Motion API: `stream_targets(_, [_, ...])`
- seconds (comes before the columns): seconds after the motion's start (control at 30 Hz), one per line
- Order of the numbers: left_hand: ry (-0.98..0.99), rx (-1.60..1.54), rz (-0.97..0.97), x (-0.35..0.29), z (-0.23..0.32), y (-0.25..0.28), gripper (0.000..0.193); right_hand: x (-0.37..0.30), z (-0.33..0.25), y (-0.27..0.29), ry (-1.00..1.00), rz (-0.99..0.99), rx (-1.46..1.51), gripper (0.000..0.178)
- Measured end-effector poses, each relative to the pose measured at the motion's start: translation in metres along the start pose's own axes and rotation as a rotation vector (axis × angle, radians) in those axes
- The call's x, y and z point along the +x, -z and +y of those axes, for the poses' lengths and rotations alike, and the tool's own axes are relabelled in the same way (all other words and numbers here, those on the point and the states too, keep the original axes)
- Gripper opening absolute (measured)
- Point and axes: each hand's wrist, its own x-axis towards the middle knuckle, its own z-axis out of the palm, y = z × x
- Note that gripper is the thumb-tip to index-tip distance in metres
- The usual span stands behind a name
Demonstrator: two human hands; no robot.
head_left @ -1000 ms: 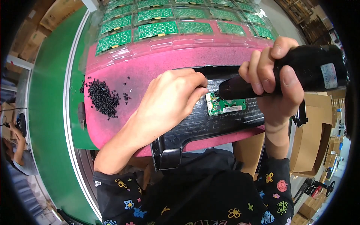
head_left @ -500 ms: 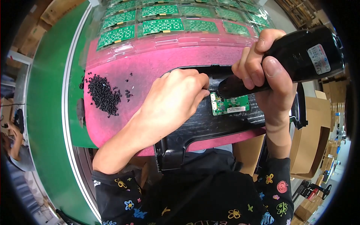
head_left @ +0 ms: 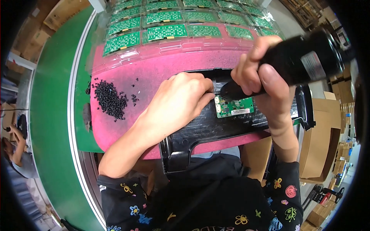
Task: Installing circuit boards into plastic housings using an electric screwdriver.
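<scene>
A green circuit board (head_left: 235,107) with white connectors lies in a black plastic housing (head_left: 200,133). My right hand (head_left: 262,77) is wrapped round a black power screwdriver (head_left: 291,59), which is held at a slant with its nose over the board's far edge. The nose hides part of the board, and its very tip cannot be made out. My left hand (head_left: 181,98) rests over the housing beside the board's left corner. Its fingers are pinched together, and whatever they hold is hidden. A heap of small black screws (head_left: 110,99) lies left of this hand.
The housing sits on a pink mat (head_left: 127,133). Clear plastic trays (head_left: 163,46) with rows of green boards stand at the far side. An open cardboard box (head_left: 320,142) is to the right. Another person's arm (head_left: 17,140) shows at the far left.
My right hand and the screwdriver have shifted slightly left, and the screwdriver's rear end has moved left too. My left hand keeps its pinch by the board. The whole view has shifted a little.
</scene>
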Motion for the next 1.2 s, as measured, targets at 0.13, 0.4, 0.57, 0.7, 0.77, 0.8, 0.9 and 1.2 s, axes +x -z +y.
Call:
stream_targets(0.13, [-0.14, 0.028, -0.02, 0.001, 0.001, 0.0, 0.015, -0.01, -0.01, 0.011, 0.156, -0.021, 0.274, 0.029])
stream_targets(0.4, [-0.342, -0.142, 0.068, 0.006, 0.007, -0.006, 0.012, -0.016, -0.034, 0.029, 0.26, -0.069, 0.396, 0.028])
stream_targets(0.57, [-0.414, -0.184, 0.058, 0.008, 0.007, -0.005, 0.013, -0.025, -0.037, 0.036, 0.241, -0.135, 0.416, 0.03])
stream_targets(0.7, [-0.328, -0.215, 0.082, 0.008, 0.01, -0.005, 0.013, -0.038, -0.047, 0.044, 0.159, 0.024, 0.15, 0.031])
stream_targets(0.77, [-0.319, -0.222, 0.092, 0.008, 0.009, -0.006, 0.01, -0.042, -0.041, 0.047, 0.147, 0.104, -0.037, 0.032])
stream_targets(0.8, [-0.303, -0.191, 0.092, 0.007, 0.009, -0.007, 0.009, -0.044, -0.035, 0.049, 0.141, 0.122, -0.06, 0.031])
stream_targets(0.9, [-0.279, -0.13, 0.071, 0.007, 0.01, -0.007, 0.012, -0.046, -0.026, 0.056, 0.127, 0.153, -0.068, 0.03])
stream_targets(1.2, [-0.184, -0.083, 0.027, 0.007, 0.017, -0.005, 0.015, -0.04, -0.019, 0.061, 0.09, 0.106, -0.036, 0.028])
